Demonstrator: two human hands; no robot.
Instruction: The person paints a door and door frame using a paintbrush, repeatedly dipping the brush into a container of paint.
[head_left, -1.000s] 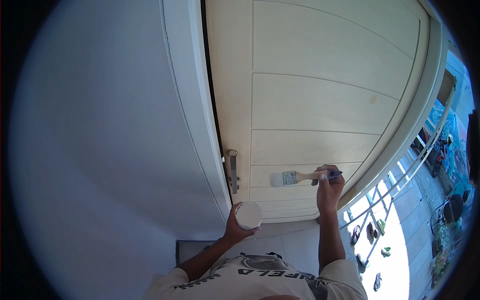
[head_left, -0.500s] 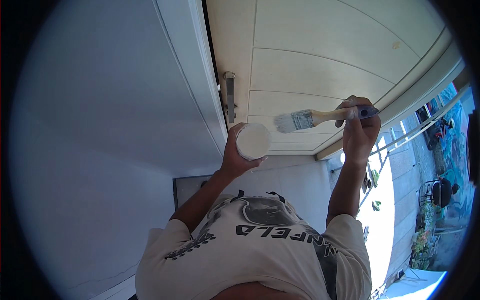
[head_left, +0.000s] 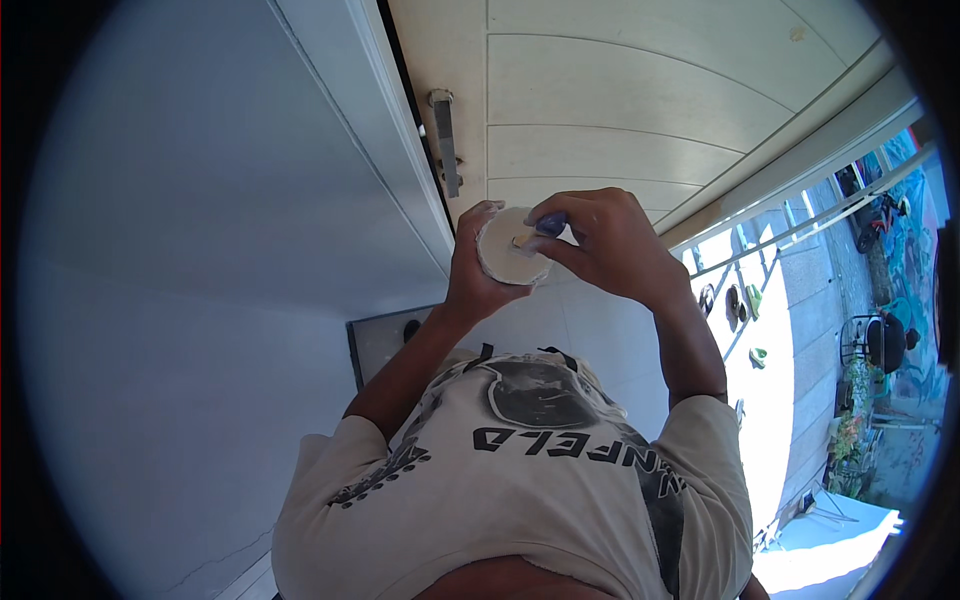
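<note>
My left hand is wrapped round a small round tub of pale cream paint, held up in front of my chest. My right hand grips a paintbrush by its dark purple handle end. The brush points down into the tub, so its bristles are hidden in the paint or behind its rim. Traces of white paint mark the fingers of my left hand.
A cream panelled door with a metal lever handle stands ahead, beside a white frame and pale wall. To the right, bright paving holds several shoes, a black chair and plants.
My right hand has come left and turned, bringing the brush from beside the tub down into it. My left hand still holds the tub, now slightly higher.
</note>
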